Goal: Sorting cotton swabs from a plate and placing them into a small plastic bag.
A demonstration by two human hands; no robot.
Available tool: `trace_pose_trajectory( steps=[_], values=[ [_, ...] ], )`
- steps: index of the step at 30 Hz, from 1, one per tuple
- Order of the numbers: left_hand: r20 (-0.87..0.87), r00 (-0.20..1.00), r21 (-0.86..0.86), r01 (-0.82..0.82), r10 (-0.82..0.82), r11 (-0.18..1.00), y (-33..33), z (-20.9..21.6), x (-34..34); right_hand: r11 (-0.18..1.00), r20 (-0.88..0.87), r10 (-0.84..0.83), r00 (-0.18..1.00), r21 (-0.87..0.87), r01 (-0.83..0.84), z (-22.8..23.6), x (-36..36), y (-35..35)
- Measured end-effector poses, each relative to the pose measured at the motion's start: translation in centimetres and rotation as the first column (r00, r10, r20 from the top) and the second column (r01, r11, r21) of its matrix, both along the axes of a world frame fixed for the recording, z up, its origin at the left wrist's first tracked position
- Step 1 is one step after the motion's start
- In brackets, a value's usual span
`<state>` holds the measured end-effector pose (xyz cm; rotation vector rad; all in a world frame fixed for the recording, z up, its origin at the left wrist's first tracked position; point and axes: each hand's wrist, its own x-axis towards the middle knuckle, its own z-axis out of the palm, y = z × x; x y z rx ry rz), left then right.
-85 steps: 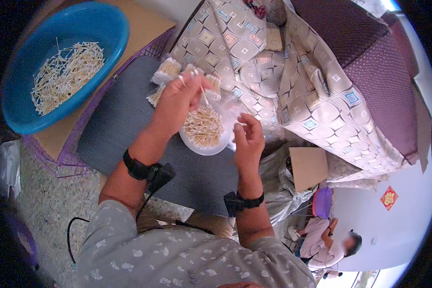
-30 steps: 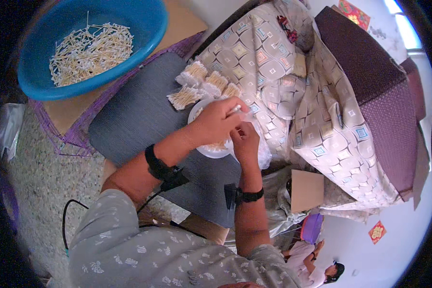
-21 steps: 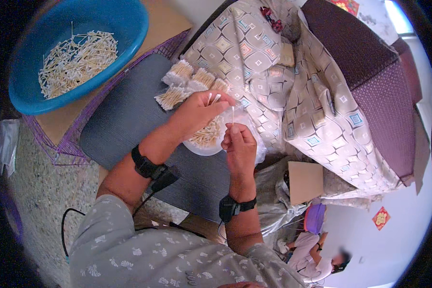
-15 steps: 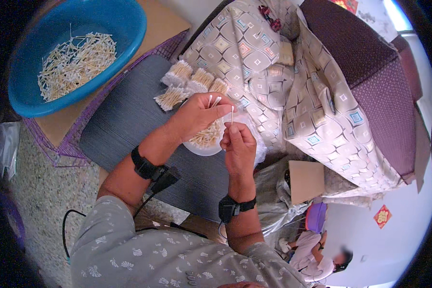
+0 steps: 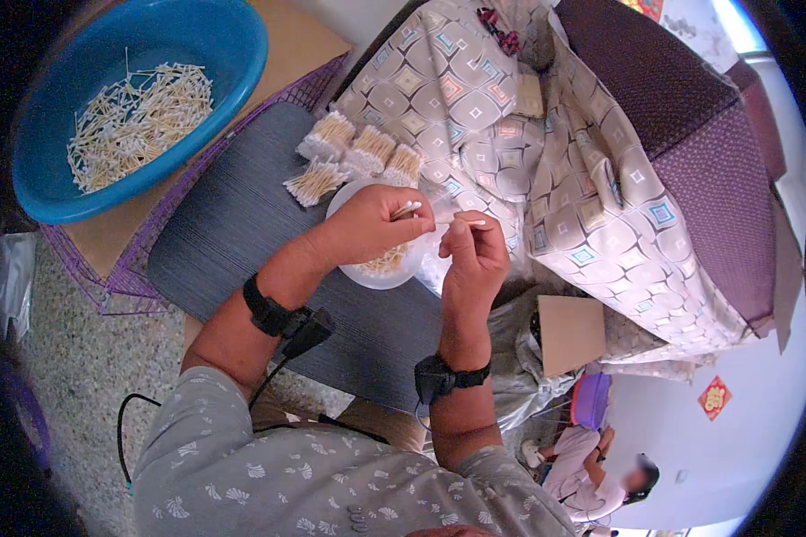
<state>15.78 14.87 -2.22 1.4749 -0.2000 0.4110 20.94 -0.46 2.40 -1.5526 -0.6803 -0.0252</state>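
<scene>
Over a round white bowl (image 5: 374, 281) of loose cotton swabs (image 5: 387, 262), my left hand (image 5: 374, 222) is closed around a few cotton swabs (image 5: 407, 209), their white tips poking out between the fingers. Just to its right, my right hand (image 5: 475, 259) pinches a single cotton swab (image 5: 471, 222) between thumb and fingers. That swab lies roughly sideways, one white tip showing past the fingers. Both hands are close together, and the left one hides part of the bowl. Beyond them sit several bagged bundles of cotton swabs (image 5: 367, 150).
A blue basin (image 5: 242, 98) with many loose swabs stands at the far left on cardboard over a purple wire rack (image 5: 90, 277). The bowl rests on a dark grey padded surface (image 5: 215, 206). Patterned cloth (image 5: 591, 206) lies to the right. Another person (image 5: 591, 479) sits at lower right.
My right hand has shifted right, and its swab has turned from upright to sideways. The swabs in my left hand now point more to the right.
</scene>
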Motion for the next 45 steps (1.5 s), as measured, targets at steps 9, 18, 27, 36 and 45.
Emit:
trace_pose_trajectory(
  steps=[9,18,27,36,45],
  values=[
    [0.015,1.000,0.008,-0.022,0.022,1.000,0.1,-0.6,0.2,0.988,0.048,0.071,0.996,-0.140,-0.063,-0.4,-0.2,0.2],
    [-0.023,0.995,-0.196,-0.102,0.100,0.975,0.3,-0.3,0.4,0.963,-0.198,0.207,0.958,-0.130,-0.235,-1.3,-0.5,0.5],
    [-0.022,0.996,-0.341,0.068,-0.081,0.937,0.2,-0.3,0.1,0.943,-0.168,0.153,0.974,-0.270,-0.194,-1.7,-0.5,0.7],
    [-0.050,0.977,-0.494,-0.206,0.208,0.845,2.5,-0.2,-0.2,0.852,0.145,0.130,0.981,-0.522,-0.036,-2.1,4.0,1.5],
    [-0.009,0.983,-0.713,-0.133,0.181,0.688,1.8,0.2,0.3,0.573,0.329,0.348,0.878,-0.816,0.079,-3.9,6.2,3.5]
  ],
)
